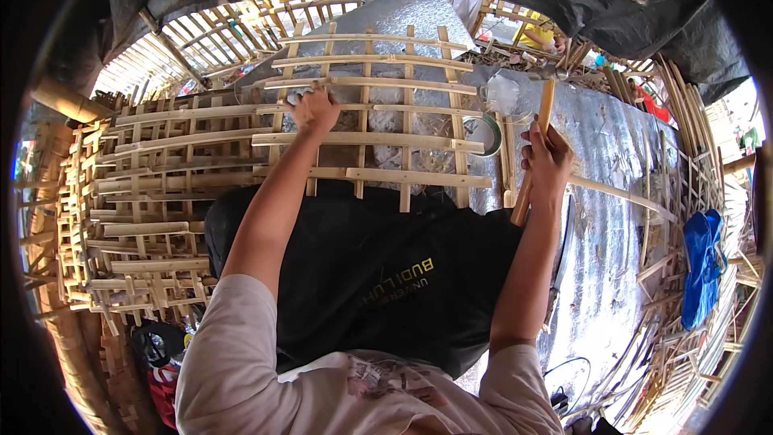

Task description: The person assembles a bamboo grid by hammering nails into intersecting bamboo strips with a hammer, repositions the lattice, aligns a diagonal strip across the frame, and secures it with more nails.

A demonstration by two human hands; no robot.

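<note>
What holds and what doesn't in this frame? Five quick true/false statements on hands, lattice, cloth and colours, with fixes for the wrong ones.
1. The right hand grips a wooden stick. True.
2. The left hand is away from the bamboo lattice. False: the left hand is at the bamboo lattice, near its far left part.
3. The black cloth bears yellow lettering. True.
4. Nothing blue is in view. False: a blue bundle shows near the right edge of the picture.
5. The near edge of the bamboo lattice overlaps the black cloth in this view. True.
</note>
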